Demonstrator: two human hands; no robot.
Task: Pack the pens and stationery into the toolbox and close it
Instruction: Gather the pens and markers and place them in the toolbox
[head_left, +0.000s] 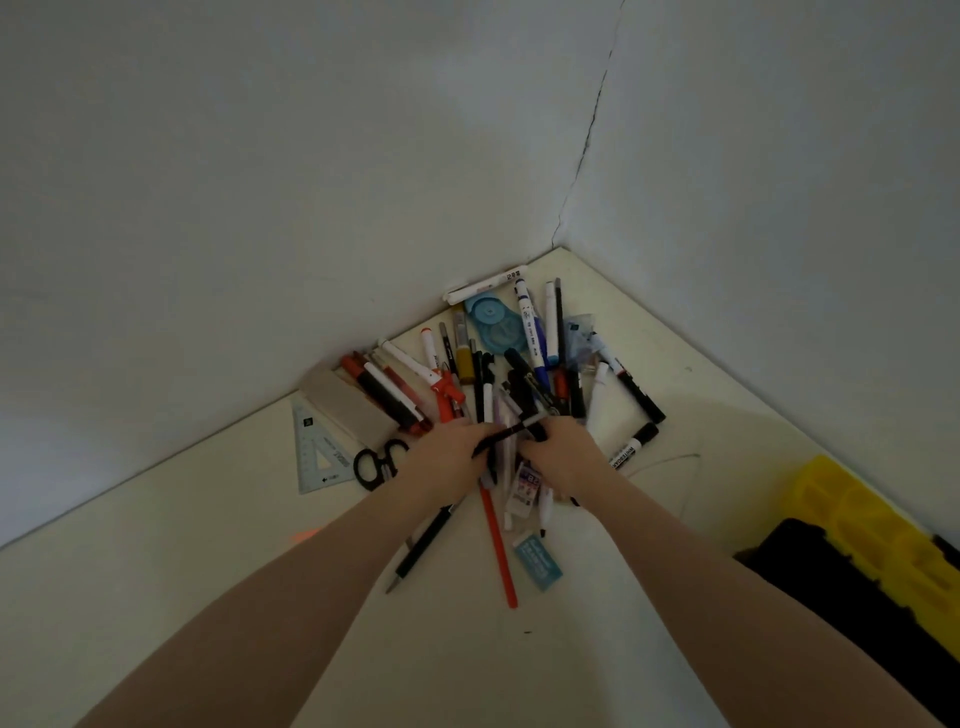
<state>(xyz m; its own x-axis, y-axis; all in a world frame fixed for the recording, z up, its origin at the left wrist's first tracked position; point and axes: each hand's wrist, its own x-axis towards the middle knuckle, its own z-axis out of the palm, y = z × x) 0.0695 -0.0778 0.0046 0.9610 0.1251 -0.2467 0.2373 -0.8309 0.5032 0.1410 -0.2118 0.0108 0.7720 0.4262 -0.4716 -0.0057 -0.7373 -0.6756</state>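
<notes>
Pens (498, 384) lie heaped in the table corner; our left hand (447, 457) and right hand (563, 454), close together, grip a dark pen. The toolbox (852, 561) sits well apart, right. A loose bundle could slip and scatter.

Dim, flat, bluish light all round, no clear source. Soft shadows under the forearms. Wide-angle bend curves the table (156, 597) edges and stretches the near corners. Fine print is soft, slightly blurred; no glare.
</notes>
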